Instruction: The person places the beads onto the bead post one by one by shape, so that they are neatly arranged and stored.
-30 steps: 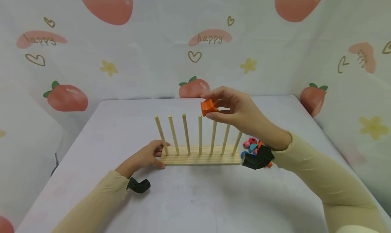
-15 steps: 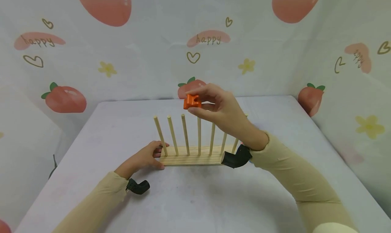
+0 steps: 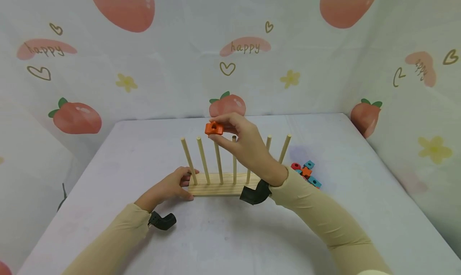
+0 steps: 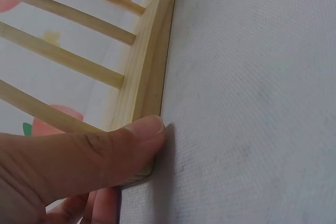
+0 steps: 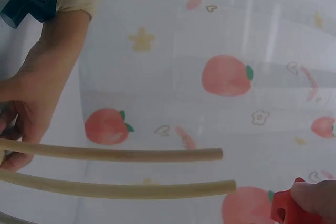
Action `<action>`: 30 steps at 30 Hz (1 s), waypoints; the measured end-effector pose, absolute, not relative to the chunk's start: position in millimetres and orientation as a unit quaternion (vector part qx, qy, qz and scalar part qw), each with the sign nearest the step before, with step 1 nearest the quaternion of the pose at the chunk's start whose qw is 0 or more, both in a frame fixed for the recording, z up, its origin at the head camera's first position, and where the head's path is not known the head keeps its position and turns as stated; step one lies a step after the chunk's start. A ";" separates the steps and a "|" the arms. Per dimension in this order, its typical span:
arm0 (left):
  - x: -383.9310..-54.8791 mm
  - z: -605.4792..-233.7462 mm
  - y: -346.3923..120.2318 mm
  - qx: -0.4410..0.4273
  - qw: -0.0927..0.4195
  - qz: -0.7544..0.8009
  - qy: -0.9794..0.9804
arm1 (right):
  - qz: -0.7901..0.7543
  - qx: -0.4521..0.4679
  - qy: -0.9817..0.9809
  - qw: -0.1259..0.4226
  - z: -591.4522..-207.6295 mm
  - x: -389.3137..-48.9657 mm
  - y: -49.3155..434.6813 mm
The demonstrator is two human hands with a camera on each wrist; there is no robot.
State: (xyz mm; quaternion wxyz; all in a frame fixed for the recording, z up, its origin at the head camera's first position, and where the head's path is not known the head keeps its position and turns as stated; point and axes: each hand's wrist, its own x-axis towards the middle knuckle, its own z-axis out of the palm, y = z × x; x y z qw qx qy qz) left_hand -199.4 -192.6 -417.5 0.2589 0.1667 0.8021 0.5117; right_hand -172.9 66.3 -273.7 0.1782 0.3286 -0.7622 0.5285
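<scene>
A wooden base (image 3: 216,190) with a row of several upright pegs stands on the table. At its left end my left hand (image 3: 170,187) grips the base, with the thumb on the front edge (image 4: 149,98) in the left wrist view. My right hand (image 3: 248,145) pinches an orange bead (image 3: 209,129) between thumb and fingers. The bead hangs close over the top of the third peg (image 3: 218,163) from the left, its hole facing the head camera; whether it touches the peg I cannot tell. In the right wrist view the bead (image 5: 286,209) appears beyond the peg tips.
Right of the base lies a cluster of loose beads, among them a blue one (image 3: 309,164), a red one (image 3: 295,166) and an orange star-shaped one (image 3: 306,172). The white-covered table (image 3: 223,243) meets a patterned cloth backdrop (image 3: 173,67) behind.
My right hand has moved left with the orange bead, from above the middle-right pegs to the third peg, then lowered slightly. The bead has turned to show its hole. My left hand has stayed put.
</scene>
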 end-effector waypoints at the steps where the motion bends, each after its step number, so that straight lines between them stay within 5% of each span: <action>1: -199.2 -417.4 -192.7 0.167 0.259 0.513 0.801 | 0.528 0.327 -0.764 0.176 -275.1 -173.7 65.4; 30: -198.7 -417.8 -191.5 0.165 0.254 0.502 0.810 | 0.683 0.196 -0.692 0.132 -312.1 -181.4 44.6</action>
